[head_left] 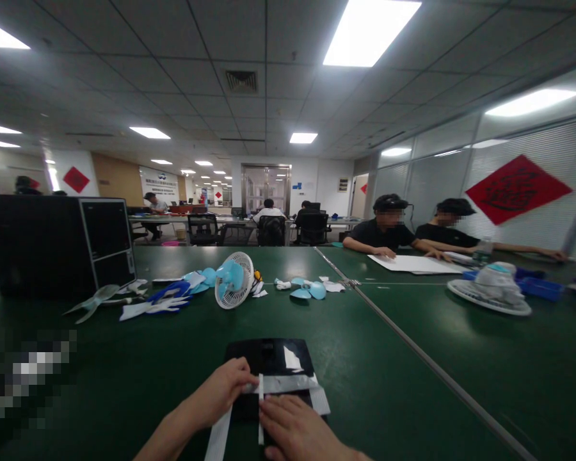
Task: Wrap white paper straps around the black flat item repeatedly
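A glossy black panel (249, 351) lies on the green table in front of me, with pale, ribbed-looking strips on it. One silvery strip (288, 383) runs across the panel, and a thin white strip (261, 422) crosses it lengthwise. My left hand (223, 387) pinches with thumb and fingers at the left end of the silvery strip. Flat on the panel's near part rests my right hand (297, 426), its fingertips touching the thin strip's side. Another pale strip (219, 432) hangs down below my left hand, and one pale end (320, 400) sticks out at the panel's right.
Beyond the panel lie a small fan (234, 280), blue fan blades (308, 289) and blue-white gloves (160, 299). A black computer case (43, 243) stands left. A metal seam (413, 346) divides the table. At right are a white fan part (492, 291) and two people with white sheets (417, 264).
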